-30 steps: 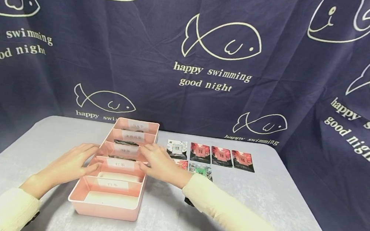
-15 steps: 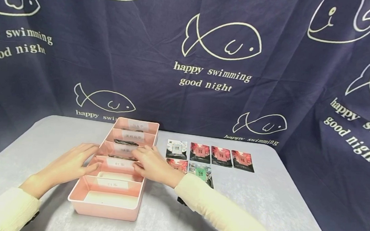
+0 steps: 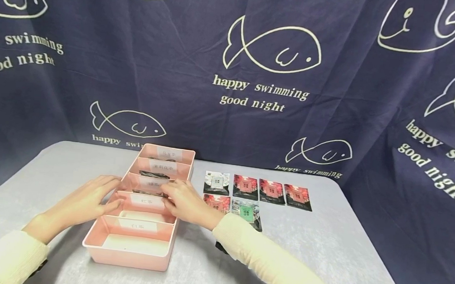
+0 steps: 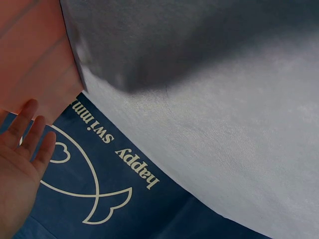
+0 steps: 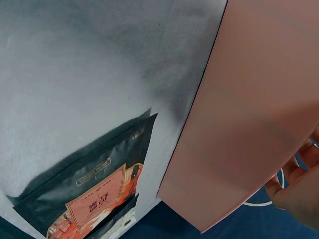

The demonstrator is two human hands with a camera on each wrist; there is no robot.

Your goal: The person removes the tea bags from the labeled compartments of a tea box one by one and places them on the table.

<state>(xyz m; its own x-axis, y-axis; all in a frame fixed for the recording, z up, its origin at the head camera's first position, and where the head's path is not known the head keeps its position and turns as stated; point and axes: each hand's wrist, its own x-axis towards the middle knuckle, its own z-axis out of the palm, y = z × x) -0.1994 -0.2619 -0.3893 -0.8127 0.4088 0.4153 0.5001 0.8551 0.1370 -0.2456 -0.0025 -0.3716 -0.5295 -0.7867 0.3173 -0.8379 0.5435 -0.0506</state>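
A long pink divided box (image 3: 127, 258) stands on the table, with a white label on each compartment's back wall. Dark packets (image 3: 154, 174) show in the farther compartments. My left hand (image 3: 88, 195) rests along the box's left rim with fingers relaxed; the left wrist view has this hand's fingers (image 4: 35, 134) fairly straight beside the pink wall. From the right side, my right hand (image 3: 188, 202) reaches over the rim at the third compartment from the back, thumb and forefinger apart. Nothing shows between them, though the other fingertips are partly hidden.
Right of the box lie flat tea packets: a white-and-black one (image 3: 217, 183), three red ones (image 3: 246, 187) in a row, and nearer, another red packet (image 3: 215, 202) beside a green packet (image 3: 247, 213). A dark blue fish-print cloth (image 3: 196, 125) hangs behind the grey table (image 3: 304, 245).
My right hand has shifted a little left, farther over the box, uncovering more of the near red and green packets. The left hand, box and packets keep their places.
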